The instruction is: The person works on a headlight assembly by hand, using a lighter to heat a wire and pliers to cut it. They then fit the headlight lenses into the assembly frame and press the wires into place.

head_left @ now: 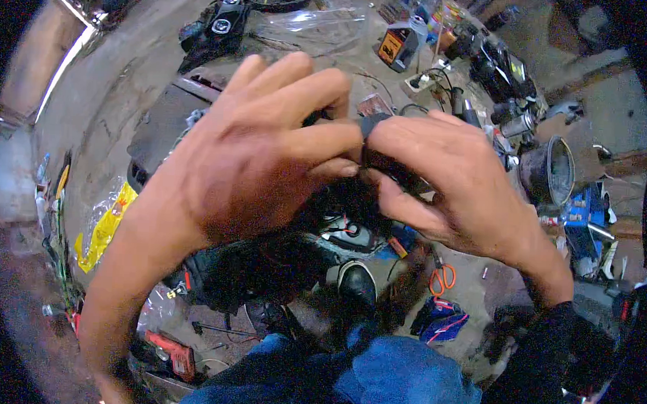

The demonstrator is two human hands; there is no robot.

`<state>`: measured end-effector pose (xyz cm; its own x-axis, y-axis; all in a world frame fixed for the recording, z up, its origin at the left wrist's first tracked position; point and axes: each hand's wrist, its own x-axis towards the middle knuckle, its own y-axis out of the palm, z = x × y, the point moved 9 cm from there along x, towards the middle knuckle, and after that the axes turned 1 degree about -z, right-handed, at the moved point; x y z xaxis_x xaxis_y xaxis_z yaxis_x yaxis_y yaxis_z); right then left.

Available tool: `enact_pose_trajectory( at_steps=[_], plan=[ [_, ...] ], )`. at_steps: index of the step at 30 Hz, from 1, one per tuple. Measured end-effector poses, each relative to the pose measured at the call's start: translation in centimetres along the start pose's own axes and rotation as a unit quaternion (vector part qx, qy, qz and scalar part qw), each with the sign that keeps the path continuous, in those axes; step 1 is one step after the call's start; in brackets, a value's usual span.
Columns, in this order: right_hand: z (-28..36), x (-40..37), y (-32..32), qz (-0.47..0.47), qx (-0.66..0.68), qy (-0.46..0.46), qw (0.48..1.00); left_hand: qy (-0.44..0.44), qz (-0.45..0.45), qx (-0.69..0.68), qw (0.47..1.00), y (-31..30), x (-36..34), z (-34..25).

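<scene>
My left hand (242, 155) is raised in front of me, thumb and forefinger pinched together and the other fingers curled. Its fingertips meet a small black piece (372, 123), whose kind I cannot make out. On the other side, my right hand (451, 164) is closed on the same piece with bent fingers and thumb. Most of the piece is hidden by the fingers. Below the hands is a large dark mass, partly covered by them, with a grey-and-white part (351, 234) and thin wires near it.
Orange-handled scissors (443, 279) lie on the floor near my shoe (357, 286). A red-handled tool (172, 356) is at lower left, near a yellow plastic bag (106, 228). An oil bottle (401, 45), a round metal pot (548, 172) and a blue box (586, 221) stand farther off.
</scene>
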<state>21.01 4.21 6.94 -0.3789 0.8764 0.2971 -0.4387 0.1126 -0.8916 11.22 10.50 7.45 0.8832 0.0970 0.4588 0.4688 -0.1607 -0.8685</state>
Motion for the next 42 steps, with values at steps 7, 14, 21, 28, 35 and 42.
enact_pose_trajectory(
  at_steps=[7,14,21,28,35,42],
  plan=[
    [-0.2,0.7,0.3,0.034,0.046,-0.072,0.996,-0.006,0.025,-0.034,0.999,0.2,-0.2,0.5],
    [-1.3,1.8,0.8,0.121,0.136,-0.073,0.981,-0.002,0.061,-0.028,0.998,0.2,-0.1,0.5],
    [-3.6,1.4,-0.1,0.161,0.193,0.07,0.965,0.003,0.092,-0.017,0.996,0.6,-0.2,0.3],
    [-9.2,-10.1,-8.3,0.021,0.105,0.26,0.96,-0.029,0.057,0.016,0.998,0.1,-0.7,-0.3],
    [-6.6,-20.8,1.8,-0.047,0.082,0.303,0.948,-0.138,-0.008,0.061,0.988,-2.4,-3.2,-1.9],
    [-5.4,-20.6,8.1,0.094,0.181,0.303,0.931,-0.207,-0.01,0.13,0.97,-5.0,-7.9,-4.8]
  ],
)
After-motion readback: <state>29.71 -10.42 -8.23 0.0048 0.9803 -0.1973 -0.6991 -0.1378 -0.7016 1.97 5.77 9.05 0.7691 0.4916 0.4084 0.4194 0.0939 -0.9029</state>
